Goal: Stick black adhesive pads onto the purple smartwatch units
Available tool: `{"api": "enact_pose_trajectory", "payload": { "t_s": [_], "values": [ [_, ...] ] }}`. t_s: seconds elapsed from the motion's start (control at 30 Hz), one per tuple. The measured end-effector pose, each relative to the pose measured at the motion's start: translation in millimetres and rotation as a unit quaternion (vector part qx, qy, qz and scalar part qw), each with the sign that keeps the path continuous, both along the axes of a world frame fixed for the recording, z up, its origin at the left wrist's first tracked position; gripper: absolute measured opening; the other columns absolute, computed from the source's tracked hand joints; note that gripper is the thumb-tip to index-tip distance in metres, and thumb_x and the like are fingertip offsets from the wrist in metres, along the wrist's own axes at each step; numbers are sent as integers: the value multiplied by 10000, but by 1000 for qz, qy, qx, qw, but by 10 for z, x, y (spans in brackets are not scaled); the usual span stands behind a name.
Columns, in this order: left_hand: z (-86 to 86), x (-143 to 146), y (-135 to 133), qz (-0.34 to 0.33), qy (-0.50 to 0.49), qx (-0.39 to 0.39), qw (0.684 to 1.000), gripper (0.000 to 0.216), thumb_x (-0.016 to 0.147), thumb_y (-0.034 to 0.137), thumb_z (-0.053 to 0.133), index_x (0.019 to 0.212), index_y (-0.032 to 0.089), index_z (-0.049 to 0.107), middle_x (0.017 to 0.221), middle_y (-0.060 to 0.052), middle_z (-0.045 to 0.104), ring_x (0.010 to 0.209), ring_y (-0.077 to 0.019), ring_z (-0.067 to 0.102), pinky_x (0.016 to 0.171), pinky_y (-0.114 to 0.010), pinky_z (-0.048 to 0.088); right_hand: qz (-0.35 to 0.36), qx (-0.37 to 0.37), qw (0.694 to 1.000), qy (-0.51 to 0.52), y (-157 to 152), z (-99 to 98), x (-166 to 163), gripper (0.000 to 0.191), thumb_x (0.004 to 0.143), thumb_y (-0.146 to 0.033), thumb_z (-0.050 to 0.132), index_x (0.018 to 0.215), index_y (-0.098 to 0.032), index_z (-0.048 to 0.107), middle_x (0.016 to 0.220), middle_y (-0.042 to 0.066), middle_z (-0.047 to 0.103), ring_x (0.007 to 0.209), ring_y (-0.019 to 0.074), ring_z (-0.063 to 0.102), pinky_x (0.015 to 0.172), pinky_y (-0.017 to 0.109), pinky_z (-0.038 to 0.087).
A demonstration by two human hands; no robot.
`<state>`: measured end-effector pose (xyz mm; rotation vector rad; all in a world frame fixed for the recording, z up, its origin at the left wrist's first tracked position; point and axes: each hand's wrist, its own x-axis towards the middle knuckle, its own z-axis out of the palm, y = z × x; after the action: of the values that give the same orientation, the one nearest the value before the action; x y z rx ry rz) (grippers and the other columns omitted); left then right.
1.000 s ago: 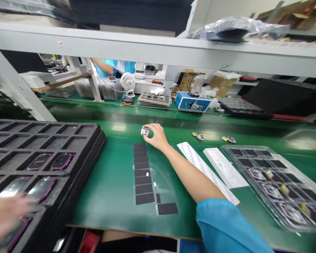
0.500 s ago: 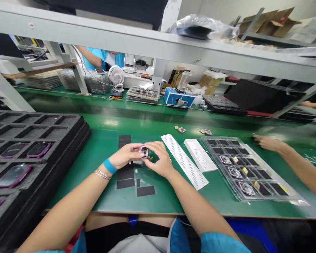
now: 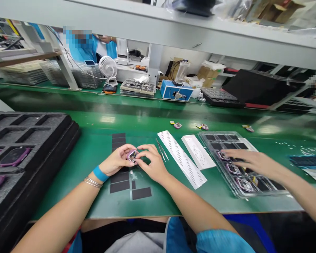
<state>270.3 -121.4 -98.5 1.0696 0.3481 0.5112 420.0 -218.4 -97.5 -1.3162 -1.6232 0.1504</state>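
A small purple-rimmed smartwatch case (image 3: pixel 132 155), its inside parts showing, is held up over the green bench. My left hand (image 3: pixel 117 160) grips it from the left between thumb and fingers, a blue band and bracelets on the wrist. From the right, my right hand (image 3: pixel 153 163) pinches at the case's edge; the fingers hide whether a small part is between them. Beneath the hands lie black rectangular stickers (image 3: pixel 119 187) on clear film. Tweezers (image 3: pixel 162 151) rest beside my right hand, along a white strip with dark marks (image 3: pixel 181 158).
A shallow white box (image 3: pixel 198 152) holds small bits. Another person's hand (image 3: pixel 249 161) reaches over a clear plastic tray (image 3: pixel 238 193) of watch cases. Black foam trays (image 3: pixel 68 131) stack at left. Watch cases (image 3: pixel 177 125) with yellow tabs lie farther back. A shelf beam (image 3: pixel 147 24) crosses above.
The watch case has turned and moved slightly left with my hands. The other person's hand has moved left onto the clear tray. The tweezers now show, and the view has shifted.
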Motion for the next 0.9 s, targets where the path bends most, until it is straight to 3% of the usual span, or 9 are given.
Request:
{"api": "enact_pose_trajectory", "payload": {
  "t_s": [0.37,0.7,0.77,0.83,0.9],
  "values": [
    [-37,14,-4,42,1,39,998,455,476,22,806,871,167,633,812,9,633,712,-100,590,647,-199,503,-3,-23,1000,-7,-7,7,2,45,783,-196,649,774,-239,641,1026,43,626,1015,206,542,895,401,443],
    [8,20,-29,47,2,-13,999,464,521,52,804,928,168,614,849,-5,665,727,-102,622,676,-193,514,1,-14,998,-63,6,78,-8,24,830,-198,577,816,-218,579,1013,60,599,1007,194,524,913,375,432],
    [19,13,-30,44,-2,-29,999,464,539,72,804,943,171,599,875,-16,671,762,-132,648,710,-229,531,-53,19,996,-68,0,190,178,47,845,-212,542,808,-224,570,1004,61,607,998,198,537,903,381,435],
    [27,5,-29,37,-6,-39,999,464,553,85,802,955,175,588,898,-25,673,812,-170,666,740,-265,540,-166,53,983,-55,-62,322,531,76,837,-220,527,778,-225,573,972,64,625,975,211,559,889,393,436],
    [31,-1,-28,29,-12,-45,998,460,564,88,798,959,178,581,907,-28,672,836,-187,672,749,-275,542,-285,27,957,-37,-190,428,991,78,798,-224,542,737,-217,591,856,55,652,870,220,595,840,395,452]
  ]
}}
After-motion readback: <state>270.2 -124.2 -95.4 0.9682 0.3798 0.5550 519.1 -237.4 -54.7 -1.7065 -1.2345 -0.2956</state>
